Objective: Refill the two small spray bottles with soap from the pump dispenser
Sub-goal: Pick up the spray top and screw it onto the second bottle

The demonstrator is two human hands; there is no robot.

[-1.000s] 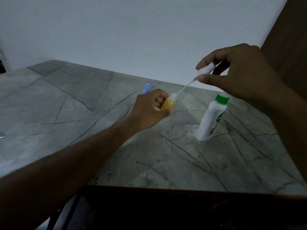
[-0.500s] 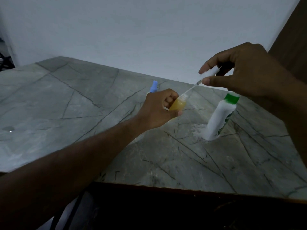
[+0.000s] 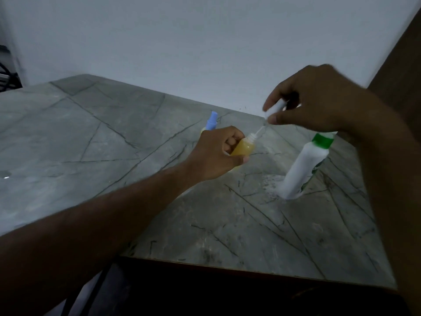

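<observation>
So the left hand (image 3: 218, 151) is wrapped around a small spray bottle (image 3: 245, 148) with yellowish liquid in it, held up off the table (image 3: 114, 142) and tilted so its open neck points up and to the right. The right hand (image 3: 319, 103) sits just above and right of that neck, pinching the white spray top (image 3: 276, 109) between thumb and fingers. The thin dip tube (image 3: 259, 131) hangs off the top and its lower end is right at the bottle mouth; can't tell how far in it goes.

What matters here is that the tube and the bottle's long axis run along pretty much the same diagonal, lower left to upper right. I'd guess the top gets slid along that line, and the right hand is the one placed to do it, while the left just holds things steady.

The other small bottle, with a blue cap (image 3: 211, 120), stands on the table just behind the left hand, mostly hidden. The white dispenser with the green collar (image 3: 303, 165) stands on the table to the right, below the right wrist, near both hands but touching neither.
</observation>
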